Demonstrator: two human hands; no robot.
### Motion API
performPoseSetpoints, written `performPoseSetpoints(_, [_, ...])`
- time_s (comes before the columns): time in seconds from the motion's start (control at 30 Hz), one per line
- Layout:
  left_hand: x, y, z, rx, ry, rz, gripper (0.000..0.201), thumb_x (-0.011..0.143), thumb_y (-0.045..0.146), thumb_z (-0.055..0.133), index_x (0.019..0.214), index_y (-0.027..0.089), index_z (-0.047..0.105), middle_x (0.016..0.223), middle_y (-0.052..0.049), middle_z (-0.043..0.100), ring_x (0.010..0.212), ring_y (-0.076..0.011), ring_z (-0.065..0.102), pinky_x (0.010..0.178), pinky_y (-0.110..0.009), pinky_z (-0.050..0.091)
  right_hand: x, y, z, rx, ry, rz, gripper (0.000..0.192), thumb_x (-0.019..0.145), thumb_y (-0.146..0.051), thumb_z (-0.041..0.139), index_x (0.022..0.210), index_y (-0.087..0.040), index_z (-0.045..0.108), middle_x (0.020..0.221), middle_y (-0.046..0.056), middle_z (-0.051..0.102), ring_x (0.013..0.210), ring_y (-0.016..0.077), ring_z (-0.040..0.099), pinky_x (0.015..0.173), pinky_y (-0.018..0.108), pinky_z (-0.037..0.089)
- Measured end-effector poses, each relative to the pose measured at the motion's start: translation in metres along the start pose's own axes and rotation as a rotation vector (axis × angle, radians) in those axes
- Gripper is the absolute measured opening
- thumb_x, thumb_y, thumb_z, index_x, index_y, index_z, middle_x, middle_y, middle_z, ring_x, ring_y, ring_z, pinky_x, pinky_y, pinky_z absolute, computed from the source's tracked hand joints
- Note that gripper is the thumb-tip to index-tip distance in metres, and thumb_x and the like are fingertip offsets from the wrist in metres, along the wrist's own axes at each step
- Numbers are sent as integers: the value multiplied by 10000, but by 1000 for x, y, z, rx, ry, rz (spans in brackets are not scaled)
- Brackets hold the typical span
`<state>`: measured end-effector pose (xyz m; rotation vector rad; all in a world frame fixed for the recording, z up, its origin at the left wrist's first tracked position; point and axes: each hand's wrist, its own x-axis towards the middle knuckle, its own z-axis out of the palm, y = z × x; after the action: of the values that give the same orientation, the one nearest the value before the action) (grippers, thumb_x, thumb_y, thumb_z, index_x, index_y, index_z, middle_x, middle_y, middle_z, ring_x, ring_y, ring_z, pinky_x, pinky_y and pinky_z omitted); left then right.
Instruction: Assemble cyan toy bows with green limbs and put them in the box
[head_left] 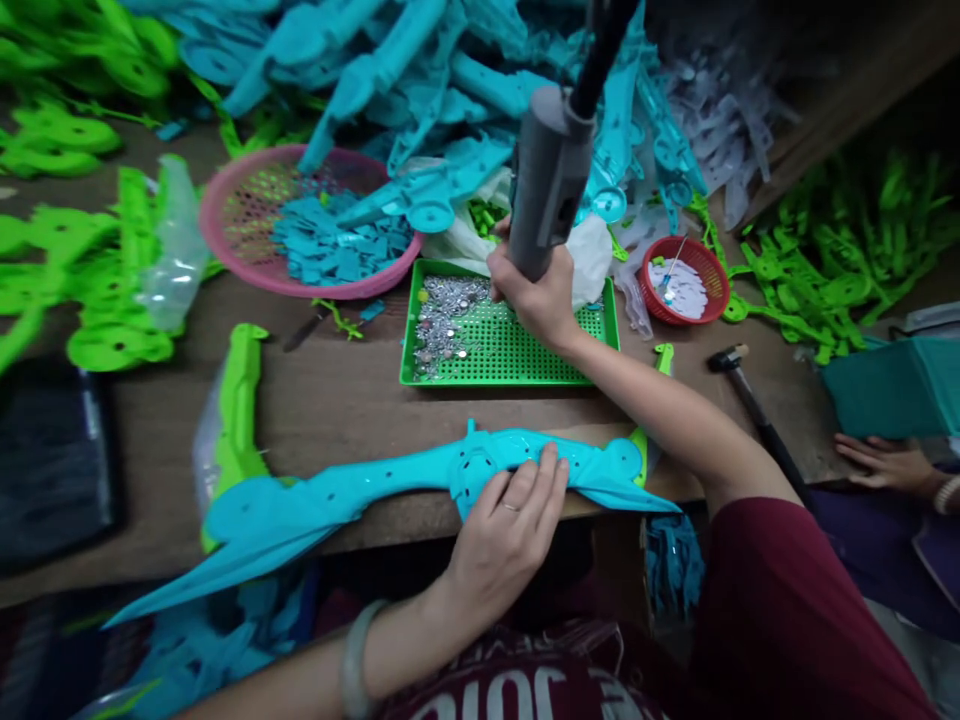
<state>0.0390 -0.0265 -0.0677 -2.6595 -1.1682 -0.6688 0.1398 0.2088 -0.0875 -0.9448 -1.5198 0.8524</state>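
A turquoise plastic toy bow (405, 475) with bright green end pieces lies across the front of the bench. My left hand (506, 520) rests on its right half, fingers stretched flat over the surface. Above the green perforated tray (510, 375), my right hand (536, 295) is wrapped round the lower part of a grey power screwdriver (551, 175), whose black cord or hose runs upward. Its tip is hidden behind the hand. Many small silver screws (446, 320) lie in the tray's left part.
Behind stands a pink basket (225, 250) of turquoise bits below heaped turquoise parts (420, 80). To the right are a red basket (686, 310) of white pieces, a hammer (750, 400) and another person's hand (885, 465) by a teal box (892, 385). Green parts (112, 270) lie left.
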Motion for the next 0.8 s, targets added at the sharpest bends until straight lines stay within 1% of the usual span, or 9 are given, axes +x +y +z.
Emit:
performPoseSetpoints(0.07, [-2,-1,3,-27,31,-22,405,983,49,374,1202,94,711,1223,-106,751,997,-221,628,840,-359,460,2,-6,1,19,-2,2,342,901,-467,650,1124,-242,522,749,-33,594,659,149,615,710,339,595])
performPoseSetpoints(0.13, [-5,-4,4,-51,57,-21,385,976,47,399,1194,89,713,1216,-108,749,994,-214,612,841,-349,456,3,-22,0,63,16,-22,344,909,-479,626,1142,-248,525,710,-44,568,589,138,590,645,321,577])
performPoseSetpoints(0.27, [-7,-5,2,-38,64,10,329,937,41,491,1184,45,708,1201,-132,743,921,-207,601,778,-342,456,-13,-84,-13,239,122,-144,243,878,-353,658,1091,-308,548,638,-74,505,487,118,531,490,266,492])
performPoseSetpoints(0.37, [-5,-4,0,-11,61,13,334,919,45,505,1192,18,697,1187,-154,743,783,-204,592,668,-349,439,-45,-127,-28,362,22,-123,215,856,-225,649,1052,-310,625,638,-64,509,479,112,535,434,255,486])
performPoseSetpoints(0.43, [-5,-2,1,-38,73,-12,333,920,51,492,1181,12,696,1127,-170,752,756,-210,600,634,-347,433,-72,-141,-35,352,-97,-43,308,859,-224,643,1145,-336,624,633,-56,519,489,137,564,426,279,521])
performPoseSetpoints(0.5, [-6,1,4,-90,100,-44,335,924,45,461,1155,18,701,989,-162,760,760,-218,615,631,-340,440,-99,-141,-38,282,-159,5,409,862,-256,628,1247,-385,572,617,-56,514,469,160,563,403,304,529])
performPoseSetpoints(0.57, [-9,4,6,-133,117,-66,344,926,36,433,1143,33,700,892,-140,749,754,-216,618,632,-331,446,-118,-133,-36,224,-157,-12,443,864,-294,602,1285,-413,529,585,-69,480,417,156,527,361,288,506])
performPoseSetpoints(0.67, [-13,7,8,-162,114,-79,357,917,26,422,1165,44,679,960,-146,755,736,-205,616,631,-325,454,-131,-121,-29,174,-134,-57,429,867,-340,579,1285,-407,503,550,-91,440,369,131,493,335,241,481])
performPoseSetpoints(0.8, [-12,7,7,-166,110,-84,349,915,26,408,1155,48,661,1026,-163,757,703,-196,605,603,-323,442,-131,-116,-23,166,-146,-117,407,880,-351,564,1278,-378,482,555,-97,432,376,111,483,351,201,457])
